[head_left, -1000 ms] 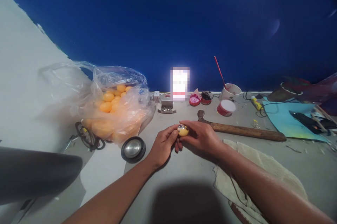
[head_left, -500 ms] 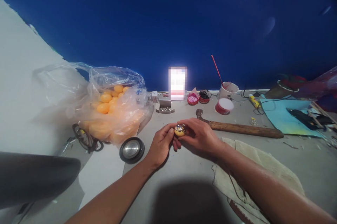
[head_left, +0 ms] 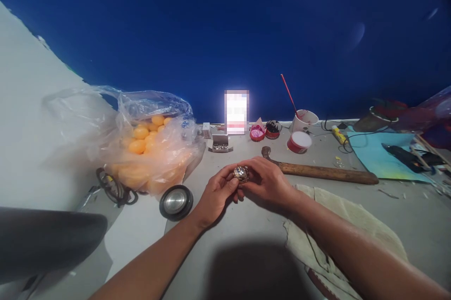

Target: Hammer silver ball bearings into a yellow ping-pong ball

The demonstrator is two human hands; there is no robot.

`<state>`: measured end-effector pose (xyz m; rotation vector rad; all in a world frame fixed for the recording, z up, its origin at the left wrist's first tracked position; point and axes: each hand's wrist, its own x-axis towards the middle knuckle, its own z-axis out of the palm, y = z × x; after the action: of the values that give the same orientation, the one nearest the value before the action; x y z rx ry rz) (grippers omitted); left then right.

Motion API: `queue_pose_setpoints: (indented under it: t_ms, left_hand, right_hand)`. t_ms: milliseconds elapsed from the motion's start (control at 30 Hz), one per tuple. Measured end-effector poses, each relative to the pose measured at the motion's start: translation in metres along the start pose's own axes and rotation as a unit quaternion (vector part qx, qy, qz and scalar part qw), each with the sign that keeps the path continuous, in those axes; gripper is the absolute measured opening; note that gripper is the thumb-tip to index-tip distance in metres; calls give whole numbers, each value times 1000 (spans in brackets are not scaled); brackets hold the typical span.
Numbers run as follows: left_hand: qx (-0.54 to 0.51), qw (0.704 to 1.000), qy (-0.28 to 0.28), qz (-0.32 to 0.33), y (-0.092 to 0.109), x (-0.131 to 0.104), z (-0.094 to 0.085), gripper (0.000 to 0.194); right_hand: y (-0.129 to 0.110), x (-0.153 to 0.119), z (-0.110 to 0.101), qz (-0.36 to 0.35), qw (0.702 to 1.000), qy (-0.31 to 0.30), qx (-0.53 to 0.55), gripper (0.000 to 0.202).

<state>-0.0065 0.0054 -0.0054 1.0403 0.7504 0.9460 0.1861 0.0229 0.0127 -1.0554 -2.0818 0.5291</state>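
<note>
A small ball covered in shiny, silvery round studs (head_left: 241, 174) is held just above the table between my two hands. My left hand (head_left: 219, 193) grips it from the left, with the thumb in front. My right hand (head_left: 265, 179) closes on it from the right, its fingers curled over the top and side. Beyond my hands stands a small opened box (head_left: 220, 143) with shiny metal pieces in it. To the left, a clear plastic bag (head_left: 172, 140) holds several yellow-orange balls (head_left: 140, 132).
A hammer (head_left: 327, 173) lies to the right, above a pale cloth (head_left: 347, 225). A round black-rimmed lid (head_left: 176, 202) sits at left. Along the back are a lit screen (head_left: 236, 111), red tubs (head_left: 258, 134), a white-topped tub (head_left: 299, 142) and a cup (head_left: 305, 120) with a red stick.
The ball has been turned in my fingers: its yellow side faced me before, and now shiny studs do. My left thumb has shifted lower and right along it.
</note>
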Motion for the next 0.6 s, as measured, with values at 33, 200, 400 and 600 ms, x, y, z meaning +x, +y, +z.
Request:
queue_pose_setpoints:
  t_ms: [33, 200, 400, 600]
  left_hand:
    - [6, 1000, 3, 3, 0, -1, 1, 47]
    - [36, 999, 41, 1, 3, -3, 8, 45]
    - [24, 999, 15, -16, 4, -1, 3, 51]
    - [38, 999, 3, -11, 5, -2, 2, 57]
  right_hand:
    - [0, 0, 0, -3, 1000, 7, -9, 30]
    - [2, -1, 2, -28, 997, -19, -62, 29]
    - [4, -2, 2, -26, 999, -27, -28, 29]
    - [3, 0, 1, -16, 1000, -4, -2, 29]
